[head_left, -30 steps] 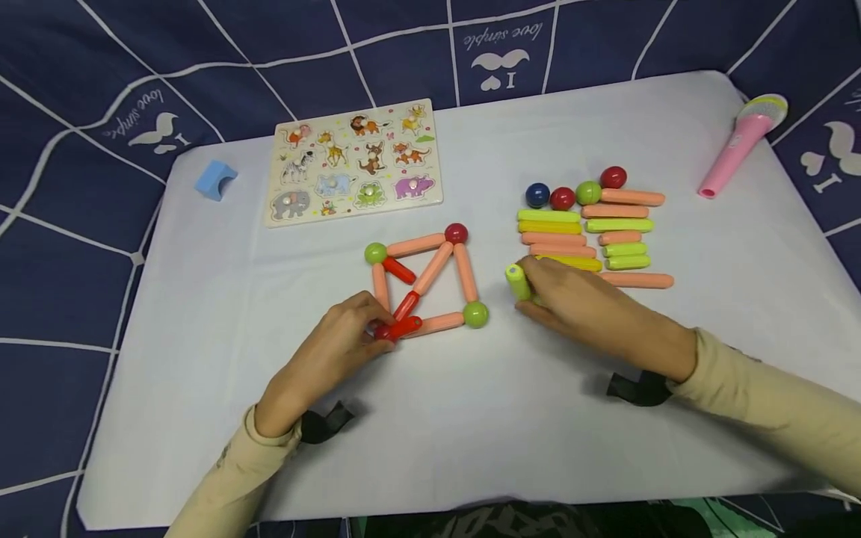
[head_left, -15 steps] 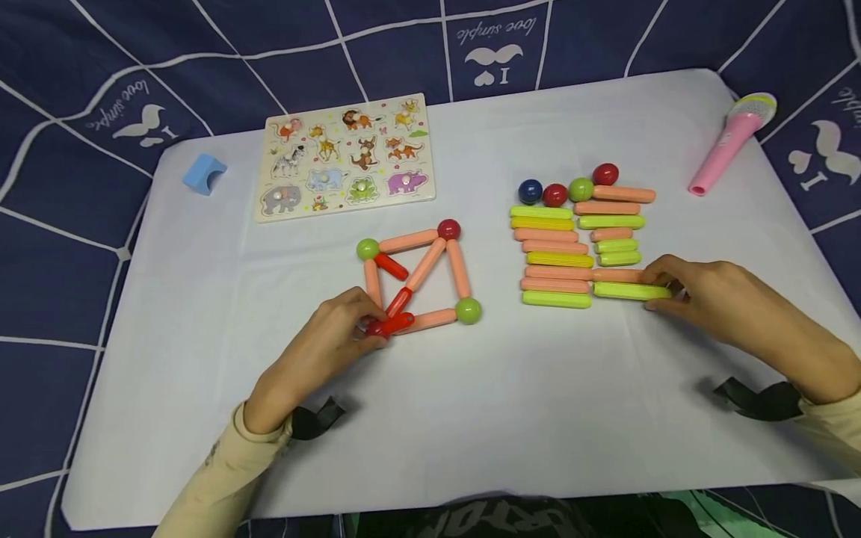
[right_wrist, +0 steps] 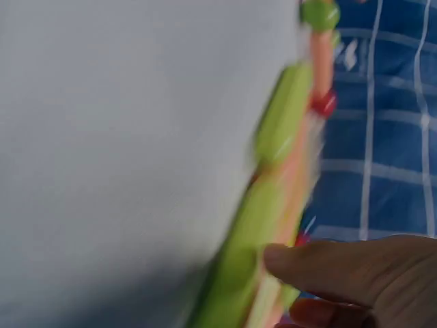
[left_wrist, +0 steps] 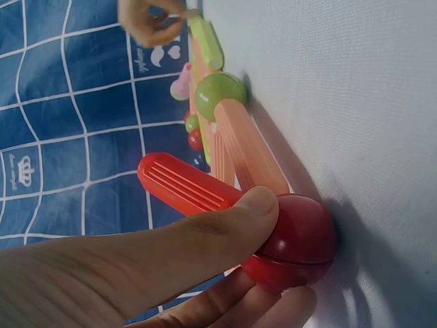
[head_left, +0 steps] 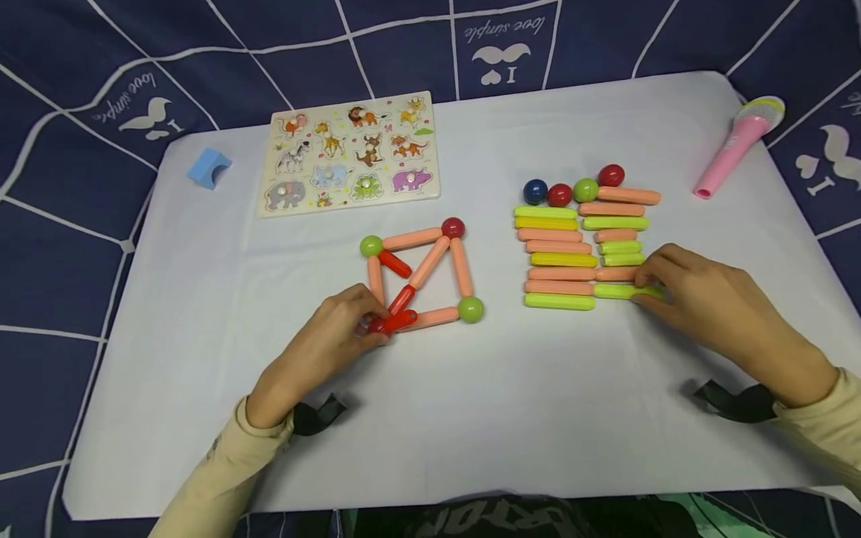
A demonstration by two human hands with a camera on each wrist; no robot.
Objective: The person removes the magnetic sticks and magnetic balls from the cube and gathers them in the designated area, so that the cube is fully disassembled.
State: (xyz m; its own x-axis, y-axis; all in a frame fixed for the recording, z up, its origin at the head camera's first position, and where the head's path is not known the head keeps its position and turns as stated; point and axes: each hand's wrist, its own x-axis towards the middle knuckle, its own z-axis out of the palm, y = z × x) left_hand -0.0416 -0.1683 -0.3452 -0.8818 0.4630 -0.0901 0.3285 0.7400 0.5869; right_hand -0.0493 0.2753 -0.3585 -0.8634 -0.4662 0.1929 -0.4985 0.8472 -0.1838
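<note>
My left hand [head_left: 332,325] pinches a red ball [left_wrist: 300,236] between thumb and fingers at the near-left corner of a stick-and-ball frame. A short red stick [left_wrist: 184,184] juts from that ball, above the table. Orange sticks [head_left: 433,317] join it to a green ball [head_left: 471,309] and onward to a red ball [head_left: 454,229] and another green ball [head_left: 371,246]. Over at the right, my right hand [head_left: 713,306] pinches the end of a light green stick [head_left: 613,291] in the laid-out rows. Its fingertips partly cover that stick; the right wrist view is blurred.
Rows of orange, yellow and green sticks [head_left: 560,301] lie right of the frame, with loose balls [head_left: 560,195] behind them. An animal puzzle board [head_left: 350,155], a blue arch block [head_left: 210,168] and a pink toy microphone [head_left: 733,153] lie farther back.
My right hand has moved right from the left row, leaving a light green stick at that row's front, to the green stick in the right row. My left hand stays on the red ball.
</note>
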